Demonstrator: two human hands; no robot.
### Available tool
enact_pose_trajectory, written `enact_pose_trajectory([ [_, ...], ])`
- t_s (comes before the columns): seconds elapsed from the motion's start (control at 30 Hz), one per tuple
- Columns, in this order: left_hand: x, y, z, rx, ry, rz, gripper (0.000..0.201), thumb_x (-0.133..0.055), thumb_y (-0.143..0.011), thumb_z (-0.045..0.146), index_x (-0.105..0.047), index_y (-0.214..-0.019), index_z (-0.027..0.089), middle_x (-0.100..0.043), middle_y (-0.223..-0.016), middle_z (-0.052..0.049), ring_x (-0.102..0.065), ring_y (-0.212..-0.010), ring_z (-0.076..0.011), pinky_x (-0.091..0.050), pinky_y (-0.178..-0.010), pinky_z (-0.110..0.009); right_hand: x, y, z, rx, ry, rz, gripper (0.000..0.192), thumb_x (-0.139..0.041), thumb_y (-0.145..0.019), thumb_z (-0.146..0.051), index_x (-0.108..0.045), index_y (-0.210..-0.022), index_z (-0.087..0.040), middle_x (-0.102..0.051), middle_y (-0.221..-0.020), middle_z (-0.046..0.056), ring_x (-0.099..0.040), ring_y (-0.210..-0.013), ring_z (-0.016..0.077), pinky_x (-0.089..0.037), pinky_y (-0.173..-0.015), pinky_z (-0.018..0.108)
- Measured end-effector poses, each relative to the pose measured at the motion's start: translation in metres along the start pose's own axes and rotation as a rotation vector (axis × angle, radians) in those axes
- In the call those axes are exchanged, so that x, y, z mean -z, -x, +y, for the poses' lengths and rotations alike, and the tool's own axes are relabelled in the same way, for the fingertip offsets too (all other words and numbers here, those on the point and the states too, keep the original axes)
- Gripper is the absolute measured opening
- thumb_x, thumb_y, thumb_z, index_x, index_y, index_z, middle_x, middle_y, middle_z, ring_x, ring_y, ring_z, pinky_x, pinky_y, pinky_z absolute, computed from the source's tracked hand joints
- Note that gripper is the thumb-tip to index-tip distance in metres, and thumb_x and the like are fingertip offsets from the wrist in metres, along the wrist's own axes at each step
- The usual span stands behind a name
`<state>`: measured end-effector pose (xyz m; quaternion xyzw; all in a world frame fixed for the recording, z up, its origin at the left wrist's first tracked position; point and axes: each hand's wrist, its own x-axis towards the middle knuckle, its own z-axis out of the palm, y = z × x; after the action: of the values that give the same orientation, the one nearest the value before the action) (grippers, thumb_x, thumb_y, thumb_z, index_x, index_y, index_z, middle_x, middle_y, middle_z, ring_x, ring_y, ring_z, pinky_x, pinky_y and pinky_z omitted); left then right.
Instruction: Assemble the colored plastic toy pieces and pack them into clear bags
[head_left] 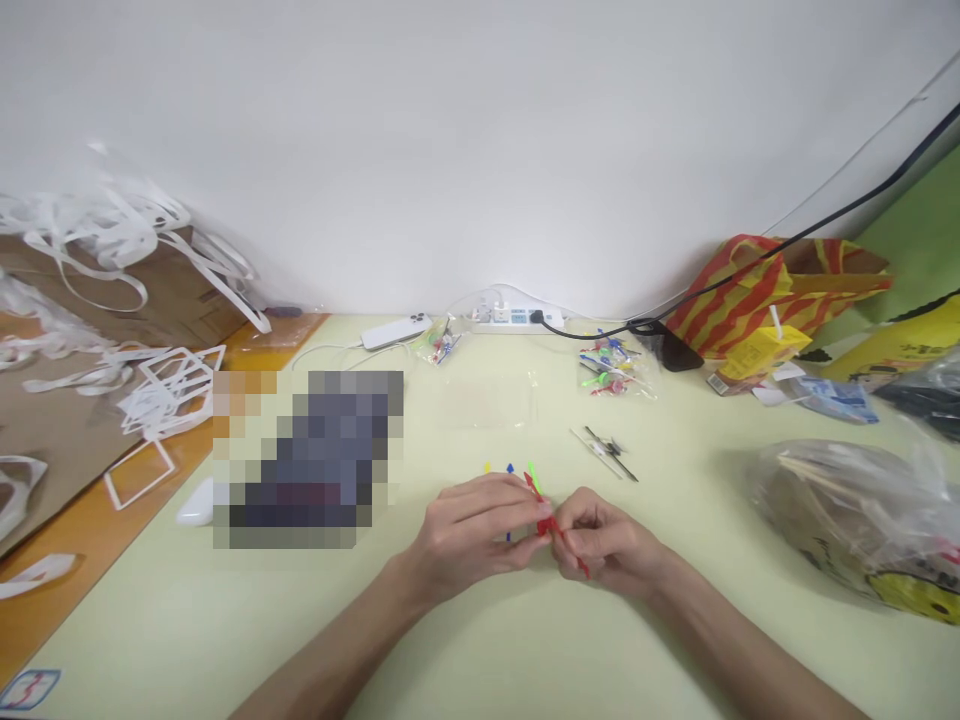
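Head view: left hand point(474, 528) and right hand point(609, 540) pinch the thin red part point(545, 523) between them; uneven pressure could bend or snap it.

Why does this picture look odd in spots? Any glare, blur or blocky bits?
Head view: a pixelated patch hides what lies at left; head view: light looks even, shadows on the pale tabletop soft; head view: bright glints on the clear plastic bag at right; head view: red plastic between left hand and right hand is too soft to count pieces.
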<state>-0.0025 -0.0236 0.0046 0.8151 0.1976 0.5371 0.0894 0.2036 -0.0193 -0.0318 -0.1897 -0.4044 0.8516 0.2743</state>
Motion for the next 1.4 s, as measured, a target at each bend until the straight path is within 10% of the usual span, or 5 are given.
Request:
enact_pose_trajectory([
  [1.23,-0.015,-0.004,0.022,0.192,0.155,0.085,0.028,-0.081,-0.071,0.014,-0.065,-0.094,0.019,-0.076,-0.079,-0.002,-0.075,-0.071,-0.0177,-0.066,-0.074,-0.029,0.008,-0.007,0.016,-0.029,-0.067,-0.179,0.037,-0.087,-0.064,-0.049,-0.068,-0.058,-0.018,-0.055,-0.043,-0.002,-0.037,-0.035,0.0045,-0.027,-0.041,0.020],
  [1.4,0.008,0.000,0.005,0.378,0.233,0.087,0.019,-0.073,-0.076,0.009,-0.067,-0.093,0.015,-0.078,-0.083,-0.007,-0.076,-0.076,-0.0191,-0.065,-0.082,-0.033,0.021,0.008,0.013,0.047,-0.069,-0.263,0.068,-0.080,-0.051,-0.075,-0.047,-0.028,-0.021,-0.027,-0.021,-0.004,-0.019,-0.024,0.0032,-0.018,-0.033,0.023],
])
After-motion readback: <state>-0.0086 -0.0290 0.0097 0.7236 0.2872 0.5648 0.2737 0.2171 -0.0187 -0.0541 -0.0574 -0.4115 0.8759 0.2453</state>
